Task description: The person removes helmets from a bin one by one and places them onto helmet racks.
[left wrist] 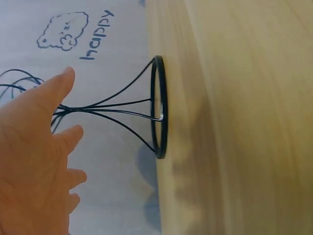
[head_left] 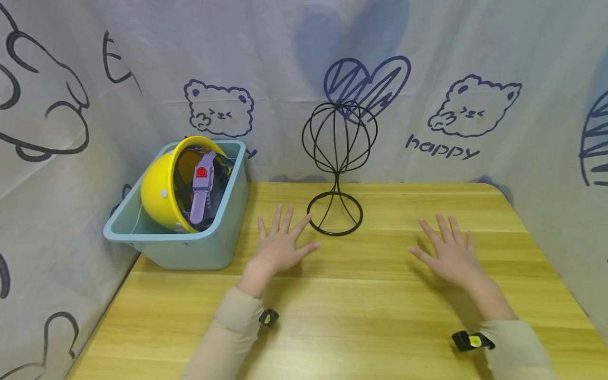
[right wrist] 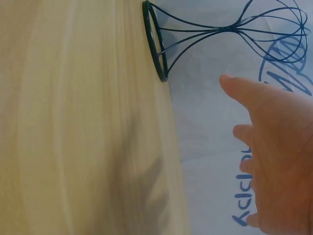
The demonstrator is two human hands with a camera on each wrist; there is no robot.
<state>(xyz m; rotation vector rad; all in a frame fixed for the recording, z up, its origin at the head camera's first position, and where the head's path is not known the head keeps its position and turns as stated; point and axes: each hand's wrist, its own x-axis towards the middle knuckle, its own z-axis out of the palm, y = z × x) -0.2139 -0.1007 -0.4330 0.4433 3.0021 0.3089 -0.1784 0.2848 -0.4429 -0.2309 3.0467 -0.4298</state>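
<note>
Fingers spread, my left hand (head_left: 277, 250) hovers over the table between a blue plastic bin and a black wire stand (head_left: 337, 174). My right hand (head_left: 453, 258), also spread, is above the table to the right of the stand. Neither hand holds anything. Upright on its ring base, the stand has a round cage of wires on top. In the left wrist view the left hand (left wrist: 36, 161) covers part of the cage. A yellow helmet (head_left: 159, 190) lies tilted on its side in the bin (head_left: 190, 256), its inside facing right. A light purple watch-like strap (head_left: 203, 184) with a red face rests at the helmet's opening.
The wooden table (head_left: 351, 316) meets a white curtain (head_left: 280, 63) with line drawings at the back and sides. The bin stands at the table's back left. Black bands (head_left: 470, 341) sit at both wrists.
</note>
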